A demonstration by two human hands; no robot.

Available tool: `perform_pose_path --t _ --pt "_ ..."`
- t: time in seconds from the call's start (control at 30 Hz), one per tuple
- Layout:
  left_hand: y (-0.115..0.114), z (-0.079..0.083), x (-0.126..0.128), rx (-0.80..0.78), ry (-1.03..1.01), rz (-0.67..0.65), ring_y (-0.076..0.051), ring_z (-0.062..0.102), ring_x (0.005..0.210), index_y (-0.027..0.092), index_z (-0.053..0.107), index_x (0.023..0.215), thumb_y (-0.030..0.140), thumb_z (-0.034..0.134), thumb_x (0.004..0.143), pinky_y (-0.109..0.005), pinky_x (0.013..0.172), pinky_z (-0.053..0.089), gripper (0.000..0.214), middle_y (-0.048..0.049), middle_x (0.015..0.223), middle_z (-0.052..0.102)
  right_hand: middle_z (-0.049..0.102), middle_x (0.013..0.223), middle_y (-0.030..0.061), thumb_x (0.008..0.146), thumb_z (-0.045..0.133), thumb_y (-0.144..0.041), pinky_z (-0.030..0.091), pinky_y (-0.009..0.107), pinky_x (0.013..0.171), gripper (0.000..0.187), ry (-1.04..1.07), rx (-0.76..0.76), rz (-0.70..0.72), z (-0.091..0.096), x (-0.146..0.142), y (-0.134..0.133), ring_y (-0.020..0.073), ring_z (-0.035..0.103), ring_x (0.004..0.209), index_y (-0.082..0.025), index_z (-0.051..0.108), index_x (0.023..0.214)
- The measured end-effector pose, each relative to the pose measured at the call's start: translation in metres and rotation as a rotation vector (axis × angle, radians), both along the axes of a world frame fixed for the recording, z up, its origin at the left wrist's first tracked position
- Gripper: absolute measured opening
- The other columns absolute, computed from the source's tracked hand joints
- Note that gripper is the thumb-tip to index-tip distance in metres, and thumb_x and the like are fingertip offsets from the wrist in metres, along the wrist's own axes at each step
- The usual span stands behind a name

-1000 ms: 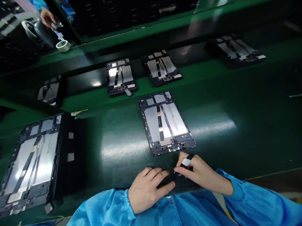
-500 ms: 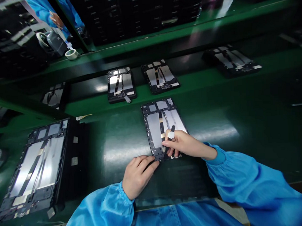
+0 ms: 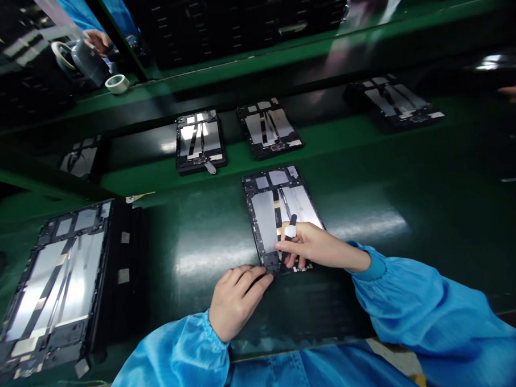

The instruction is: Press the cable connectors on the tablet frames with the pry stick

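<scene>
Centrally, opened tablet (image 3: 280,215) flat on green bench (image 3: 412,209), close to the near edge, turned a little off square. Dark frame, two silver plates side by side, dark strip with a thin ribbon between them, small grey patches along the far end. Near end partly hidden under fingers.

Right hand (image 3: 315,248) over the tablet's near end, palm down, reaching in from the right in a blue sleeve. Grip pinched on black tool (image 3: 291,225) with a white band just above the fingertips, shaft slanting up and away over the silver plates. Working tip hidden by the fingers; cannot tell what it touches.

Left hand (image 3: 235,300) low on the bench just beside the tablet's near-left corner, fingers stretched toward it, fingertips touching that corner. Grip released, nothing in it.

Further back, on the raised green belt: three more opened units (image 3: 200,140) (image 3: 269,127) (image 3: 393,99), well apart from the hands. Far left on the bench, larger opened unit (image 3: 52,282) on a black tray. Top left, tape roll (image 3: 117,84) on a shelf, beside a co-worker's hand (image 3: 97,39).
</scene>
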State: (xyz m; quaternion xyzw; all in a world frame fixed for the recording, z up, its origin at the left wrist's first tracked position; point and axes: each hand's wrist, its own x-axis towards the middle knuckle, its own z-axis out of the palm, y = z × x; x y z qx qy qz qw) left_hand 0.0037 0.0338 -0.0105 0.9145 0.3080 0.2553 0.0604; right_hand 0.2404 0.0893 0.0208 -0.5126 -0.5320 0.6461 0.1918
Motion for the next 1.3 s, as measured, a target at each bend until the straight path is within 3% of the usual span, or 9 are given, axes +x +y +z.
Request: perform_pose_path --t 0.2,0.47,0.63,0.8,1.07,1.3 --pt "0.0 0.0 0.0 0.009 0.005 0.0 -0.02 0.058 0.099 0.016 0.064 0.118 0.014 0.056 0.096 -0.032 0.082 0.046 0.023 -0.0058 0.113 0.068 0.07 0.063 0.006 0.08 0.069 -0.044 0.053 0.021 0.042 0.031 -0.005 0.001 -0.003 0.001 0.001 0.0 0.0172 0.07 0.055 -0.015 0.059 0.08" --pt "-0.004 0.016 0.003 0.14 0.206 0.001 -0.021 0.057 0.099 0.02 0.062 0.126 0.013 0.036 0.102 -0.032 0.076 0.043 0.036 -0.0076 0.115 0.065 0.068 0.063 0.0032 0.083 0.068 -0.041 0.053 0.023 0.042 0.025 0.022 0.042 -0.046 0.001 0.003 -0.004 0.0192 0.071 0.06 -0.018 0.058 0.082" --pt "0.002 0.018 0.003 0.08 0.21 -0.034 -0.021 0.056 0.1 0.021 0.062 0.125 0.014 0.035 0.103 -0.033 0.077 0.044 0.036 -0.0071 0.113 0.064 0.065 0.07 0.0018 0.091 0.059 -0.043 0.055 0.026 0.05 0.024 -0.047 0.214 -0.158 0.005 0.023 -0.022 0.0194 0.071 0.068 -0.021 0.056 0.083" --pt "0.006 0.015 0.001 0.033 0.166 -0.05 -0.021 0.056 0.101 0.022 0.061 0.125 0.014 0.037 0.102 -0.033 0.079 0.045 0.034 -0.008 0.112 0.063 0.064 0.075 0.0012 0.093 0.059 -0.039 0.053 0.028 0.055 0.02 -0.163 0.369 -0.104 0.003 0.031 -0.036 0.0176 0.066 0.066 -0.022 0.059 0.082" --pt "0.005 0.004 0.002 0.052 0.114 -0.038 -0.022 0.056 0.106 0.022 0.061 0.125 0.013 0.052 0.096 -0.033 0.084 0.047 0.031 -0.0092 0.118 0.062 0.066 0.065 -0.0012 0.091 0.062 -0.037 0.051 0.028 0.055 0.019 -0.042 0.289 -0.179 -0.004 0.028 -0.036 0.0191 0.07 0.064 -0.022 0.057 0.08" --pt "0.004 0.006 0.005 0.153 0.198 -0.032 -0.023 0.059 0.102 0.022 0.058 0.131 0.011 0.048 0.097 -0.034 0.082 0.046 0.038 -0.0109 0.116 0.063 0.067 0.066 -0.0012 0.088 0.065 -0.033 0.051 0.028 0.054 0.016 -0.066 0.269 -0.2 -0.004 0.026 -0.036 0.0211 0.073 0.066 -0.022 0.057 0.079"
